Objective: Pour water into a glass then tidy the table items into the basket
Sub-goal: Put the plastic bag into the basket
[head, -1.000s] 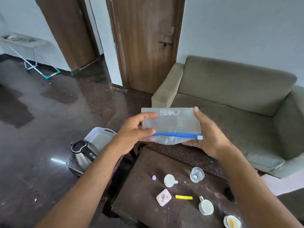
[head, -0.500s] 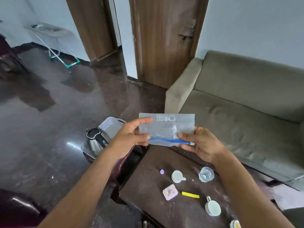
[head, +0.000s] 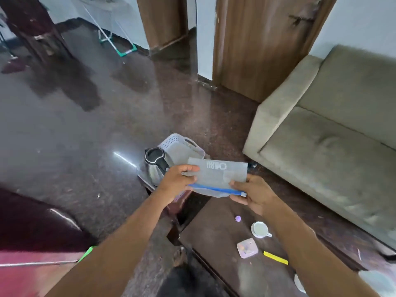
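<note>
Left hand and right hand pinch a zip bag above the dark table; a basket stands beyond the table, a sofa to its right.

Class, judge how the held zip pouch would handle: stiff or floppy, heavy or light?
Probably floppy: the pouch bulges below its blue zip. Likely light: left hand and right hand hold it by its edges.

Kettle left of basket; cup on table
</note>
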